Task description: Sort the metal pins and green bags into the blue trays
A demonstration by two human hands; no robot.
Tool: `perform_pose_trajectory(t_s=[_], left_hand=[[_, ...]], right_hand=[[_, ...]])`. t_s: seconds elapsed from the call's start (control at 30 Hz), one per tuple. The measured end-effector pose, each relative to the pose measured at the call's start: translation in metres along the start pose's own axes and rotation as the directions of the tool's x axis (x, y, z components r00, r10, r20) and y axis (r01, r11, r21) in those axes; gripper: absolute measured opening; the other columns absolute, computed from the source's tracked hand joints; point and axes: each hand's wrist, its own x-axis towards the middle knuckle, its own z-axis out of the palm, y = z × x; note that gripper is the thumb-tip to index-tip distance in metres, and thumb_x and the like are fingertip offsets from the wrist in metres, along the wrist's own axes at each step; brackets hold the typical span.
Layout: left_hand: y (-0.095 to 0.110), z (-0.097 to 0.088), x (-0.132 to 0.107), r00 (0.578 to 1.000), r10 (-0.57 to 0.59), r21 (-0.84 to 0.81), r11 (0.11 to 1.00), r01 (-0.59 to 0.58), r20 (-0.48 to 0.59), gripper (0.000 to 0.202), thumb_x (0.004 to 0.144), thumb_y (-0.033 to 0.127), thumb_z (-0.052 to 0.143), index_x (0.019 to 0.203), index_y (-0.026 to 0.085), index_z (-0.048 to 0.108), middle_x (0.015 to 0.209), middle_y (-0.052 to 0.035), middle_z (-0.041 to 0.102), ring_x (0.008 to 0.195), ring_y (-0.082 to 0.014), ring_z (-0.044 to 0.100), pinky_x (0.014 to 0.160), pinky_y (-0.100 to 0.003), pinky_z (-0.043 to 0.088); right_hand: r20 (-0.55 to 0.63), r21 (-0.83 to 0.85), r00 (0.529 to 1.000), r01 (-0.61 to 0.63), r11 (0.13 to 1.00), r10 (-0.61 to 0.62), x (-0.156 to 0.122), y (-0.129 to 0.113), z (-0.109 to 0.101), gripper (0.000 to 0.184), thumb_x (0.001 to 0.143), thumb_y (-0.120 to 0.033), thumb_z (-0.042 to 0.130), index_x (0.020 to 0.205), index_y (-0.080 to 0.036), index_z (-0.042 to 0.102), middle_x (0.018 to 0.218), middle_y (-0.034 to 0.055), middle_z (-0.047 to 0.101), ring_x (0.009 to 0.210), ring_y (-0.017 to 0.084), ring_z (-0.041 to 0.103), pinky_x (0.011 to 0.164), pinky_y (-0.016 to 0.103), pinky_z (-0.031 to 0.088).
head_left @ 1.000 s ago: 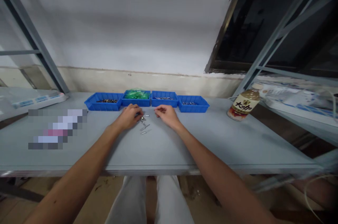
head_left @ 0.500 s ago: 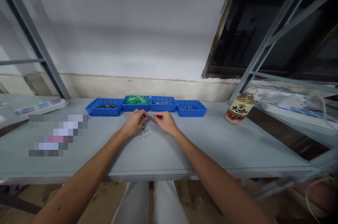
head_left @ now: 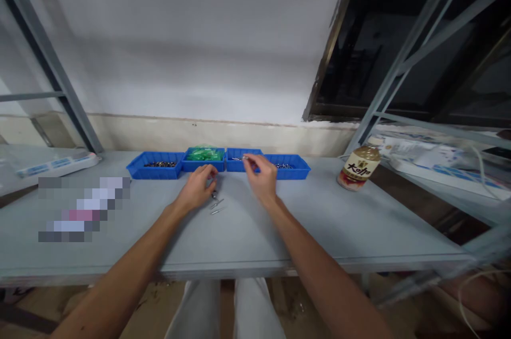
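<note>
Several blue trays stand in a row at the back of the grey table. The left tray holds dark small parts, the second tray green plastic pieces, the third tray and the fourth tray metal parts. My right hand is raised over the front of the third tray, pinching a thin metal pin. My left hand rests on the table with fingers curled beside a few loose metal pins.
A brown-capped drink bottle stands at the right rear of the table. A white power strip lies on the left shelf. Metal shelf posts rise at both sides. A blurred patch covers something on the left tabletop.
My right hand lifted from the table near the loose pins and moved back toward the third tray with a pin. My left hand stayed by the pins.
</note>
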Motion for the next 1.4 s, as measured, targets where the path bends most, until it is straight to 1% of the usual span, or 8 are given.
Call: perform_pose_trajectory(t_s=[0.07, 0.13, 0.27, 0.33, 0.5, 0.7, 1.2, 1.4], left_hand=[[-0.002, -0.004, -0.001, 0.999, 0.017, 0.104, 0.994, -0.022, 0.044, 0.014, 0.082, 0.014, 0.048, 0.092, 0.02, 0.056, 0.097, -0.0065, 0.062, 0.094, -0.0232, 0.057, 0.082, -0.034, 0.043], [-0.003, -0.006, -0.002, 0.995, 0.03, 0.155, 0.987, -0.045, 0.098, 0.014, 0.082, 0.014, 0.047, 0.089, 0.02, 0.058, 0.096, -0.0068, 0.061, 0.091, -0.0231, 0.057, 0.078, -0.033, 0.043], [-0.003, -0.009, -0.001, 0.987, 0.038, 0.162, 0.985, -0.064, 0.154, 0.013, 0.084, 0.019, 0.047, 0.083, 0.021, 0.06, 0.083, -0.0037, 0.059, 0.075, -0.0191, 0.057, 0.067, -0.029, 0.041], [-0.001, -0.01, 0.0, 0.99, 0.051, 0.157, 0.985, -0.072, 0.132, 0.014, 0.084, 0.021, 0.047, 0.083, 0.021, 0.061, 0.077, -0.0024, 0.058, 0.072, -0.0184, 0.056, 0.067, -0.028, 0.04], [0.0, -0.013, 0.0, 0.993, 0.031, 0.117, 0.992, -0.045, 0.114, 0.014, 0.078, 0.021, 0.049, 0.084, 0.02, 0.062, 0.071, -0.0005, 0.056, 0.066, -0.0167, 0.053, 0.065, -0.028, 0.039], [0.0, -0.011, -0.001, 0.974, 0.039, 0.028, 0.999, -0.046, 0.225, 0.015, 0.071, 0.016, 0.052, 0.079, 0.018, 0.065, 0.08, -0.0034, 0.061, 0.078, -0.0191, 0.057, 0.072, -0.028, 0.042], [-0.004, -0.005, -0.001, 0.976, 0.035, -0.082, 0.996, -0.017, 0.217, 0.008, 0.076, 0.023, 0.057, 0.078, 0.019, 0.065, 0.08, -0.0018, 0.069, 0.078, -0.0189, 0.059, 0.083, -0.034, 0.043], [-0.002, 0.0, 0.001, 0.999, 0.025, -0.154, 0.988, -0.018, 0.047, 0.007, 0.077, 0.026, 0.064, 0.081, 0.02, 0.066, 0.083, -0.0021, 0.069, 0.08, -0.0189, 0.056, 0.071, -0.029, 0.043]], right_hand=[[-0.217, -0.074, 0.976, -0.006, 0.997, -0.01, 0.014, 0.002, -0.013, 0.028, 0.088, -0.037, 0.053, 0.101, -0.019, 0.071, 0.091, 0.0082, 0.07, 0.076, 0.018, 0.062, 0.079, 0.031, 0.05], [-0.327, -0.103, 0.944, -0.079, 0.991, 0.041, 0.025, 0.01, -0.019, 0.033, 0.089, -0.039, 0.051, 0.106, -0.018, 0.069, 0.091, 0.0089, 0.07, 0.076, 0.019, 0.063, 0.08, 0.032, 0.05], [-0.116, -0.114, 0.951, -0.299, 0.947, 0.286, 0.031, 0.036, -0.016, 0.037, 0.082, -0.044, 0.058, 0.1, -0.014, 0.071, 0.066, 0.0061, 0.069, 0.062, 0.02, 0.063, 0.072, 0.032, 0.051], [-0.089, -0.123, 0.937, -0.346, 0.93, 0.337, 0.026, 0.044, -0.012, 0.037, 0.083, -0.044, 0.057, 0.094, -0.012, 0.071, 0.058, 0.0047, 0.066, 0.055, 0.019, 0.061, 0.068, 0.031, 0.051], [0.158, -0.129, 0.951, -0.248, 0.96, 0.266, 0.005, 0.037, -0.004, 0.032, 0.086, -0.04, 0.052, 0.083, -0.014, 0.071, 0.058, 0.0026, 0.064, 0.053, 0.014, 0.058, 0.059, 0.024, 0.045], [0.477, -0.143, 0.854, -0.154, 0.978, 0.205, -0.015, 0.03, 0.016, 0.015, 0.075, -0.025, 0.063, 0.068, -0.015, 0.072, 0.054, -0.001, 0.062, 0.052, 0.01, 0.051, 0.053, 0.021, 0.036], [0.584, -0.234, 0.786, -0.073, 0.97, 0.2, -0.019, 0.021, 0.016, 0.015, 0.078, -0.024, 0.06, 0.073, -0.017, 0.073, 0.06, -0.0001, 0.063, 0.056, 0.011, 0.048, 0.056, 0.023, 0.032], [0.607, -0.216, 0.772, -0.064, 0.974, 0.186, -0.019, 0.021, 0.017, 0.015, 0.079, -0.023, 0.06, 0.082, -0.019, 0.073, 0.063, -0.0007, 0.064, 0.057, 0.01, 0.051, 0.058, 0.022, 0.035]])
